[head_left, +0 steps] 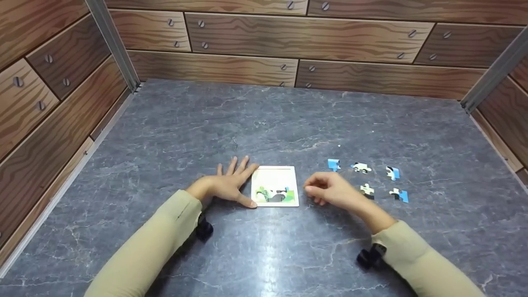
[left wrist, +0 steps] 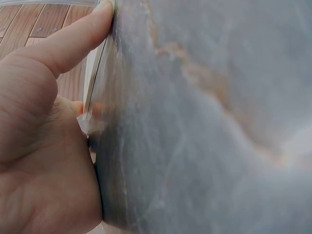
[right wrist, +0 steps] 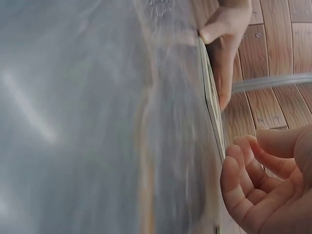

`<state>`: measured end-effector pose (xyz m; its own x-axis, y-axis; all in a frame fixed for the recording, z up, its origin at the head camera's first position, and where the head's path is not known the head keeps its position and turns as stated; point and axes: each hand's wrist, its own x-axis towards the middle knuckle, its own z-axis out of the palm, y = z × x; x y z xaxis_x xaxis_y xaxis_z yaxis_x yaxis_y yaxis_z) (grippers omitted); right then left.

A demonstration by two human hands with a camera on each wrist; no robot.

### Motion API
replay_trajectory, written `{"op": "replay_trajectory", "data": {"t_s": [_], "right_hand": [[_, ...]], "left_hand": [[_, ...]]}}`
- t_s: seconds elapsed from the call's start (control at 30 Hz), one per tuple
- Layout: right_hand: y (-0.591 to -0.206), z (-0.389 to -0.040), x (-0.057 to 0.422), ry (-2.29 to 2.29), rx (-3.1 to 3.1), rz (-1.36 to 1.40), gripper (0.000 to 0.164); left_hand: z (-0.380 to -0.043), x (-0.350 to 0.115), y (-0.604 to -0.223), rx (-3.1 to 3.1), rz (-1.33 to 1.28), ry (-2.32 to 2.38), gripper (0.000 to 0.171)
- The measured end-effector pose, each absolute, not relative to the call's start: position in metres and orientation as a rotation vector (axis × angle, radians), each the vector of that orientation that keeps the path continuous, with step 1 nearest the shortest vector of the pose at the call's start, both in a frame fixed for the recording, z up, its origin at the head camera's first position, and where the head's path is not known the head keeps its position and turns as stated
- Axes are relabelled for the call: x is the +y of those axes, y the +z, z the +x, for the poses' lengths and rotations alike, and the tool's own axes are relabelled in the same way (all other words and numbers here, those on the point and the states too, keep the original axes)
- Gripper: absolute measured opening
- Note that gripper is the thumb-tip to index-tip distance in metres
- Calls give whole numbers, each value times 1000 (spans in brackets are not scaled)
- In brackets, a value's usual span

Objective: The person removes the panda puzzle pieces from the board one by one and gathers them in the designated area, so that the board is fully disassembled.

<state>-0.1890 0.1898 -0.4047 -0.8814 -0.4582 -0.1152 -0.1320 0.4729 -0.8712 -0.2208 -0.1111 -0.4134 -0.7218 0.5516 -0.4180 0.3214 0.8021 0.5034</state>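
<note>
A white-framed puzzle board [head_left: 275, 169] lies flat on the grey table, with a green, black and white picture along its lower part. My left hand [head_left: 229, 184] is spread at the board's left side, its thumb and forefinger touching the edge. In the left wrist view the thumb [left wrist: 78, 41] reaches along that edge. Just off the board's right side is my right hand [head_left: 332, 190], fingers loosely curled. The right wrist view shows the curled fingers [right wrist: 234, 187] with nothing visible between them and the thumb.
Several loose jigsaw pieces lie right of the board: a blue one [head_left: 333, 164], a pale one [head_left: 361, 167], two blue-and-white ones, and a cream-and-black one [head_left: 366, 189] beside my right wrist. Wood-patterned walls [head_left: 247, 35] enclose the marbled table [head_left: 206, 123] at the back and sides.
</note>
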Motion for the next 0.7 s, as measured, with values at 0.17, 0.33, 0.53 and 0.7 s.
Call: {"op": "replay_trajectory", "data": {"t_s": [0.17, 0.33, 0.53, 0.7], "right_hand": [[-408, -191, 172, -1401, 2357, -516, 18], [-408, -192, 155, -1422, 2323, -530, 17], [-406, -193, 136, -1456, 2275, -549, 18], [-406, -195, 123, -1440, 2287, -559, 18]], "left_hand": [[-221, -111, -414, 2422, 652, 535, 112], [-221, -111, -414, 2425, 658, 525, 111], [-222, -110, -414, 2422, 651, 523, 111], [-221, -111, -414, 2428, 654, 523, 111]]}}
